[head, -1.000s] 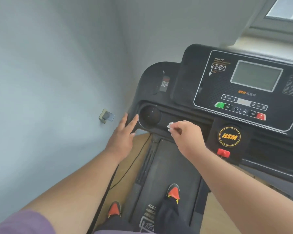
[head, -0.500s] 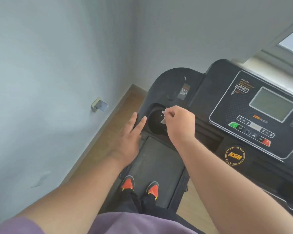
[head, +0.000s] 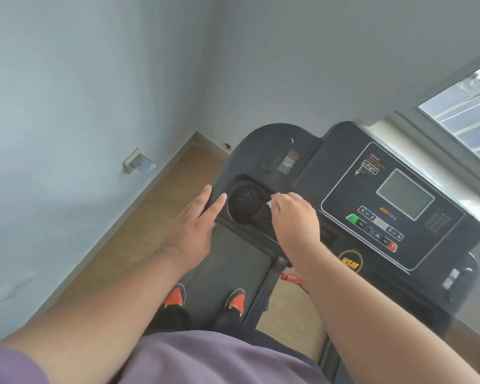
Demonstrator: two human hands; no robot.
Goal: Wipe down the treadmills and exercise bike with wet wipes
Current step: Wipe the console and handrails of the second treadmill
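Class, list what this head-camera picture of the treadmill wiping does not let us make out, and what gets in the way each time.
1. Wet wipe: only a white scrap shows; the right hand covers the rest.
2. Cup holder: its near right rim is behind that hand.
3. Console button labels: too small and blurred to read.
4. Treadmill belt: its rear is hidden by the person's body.
5. Left hand: its palm faces down, unseen.

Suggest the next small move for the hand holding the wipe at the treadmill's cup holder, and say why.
Probably push the wet wipe down into the cup holder and sweep round its wall. The right hand pinches the wipe at the holder's rim, while the left hand rests flat on the console edge beside it, steadying.
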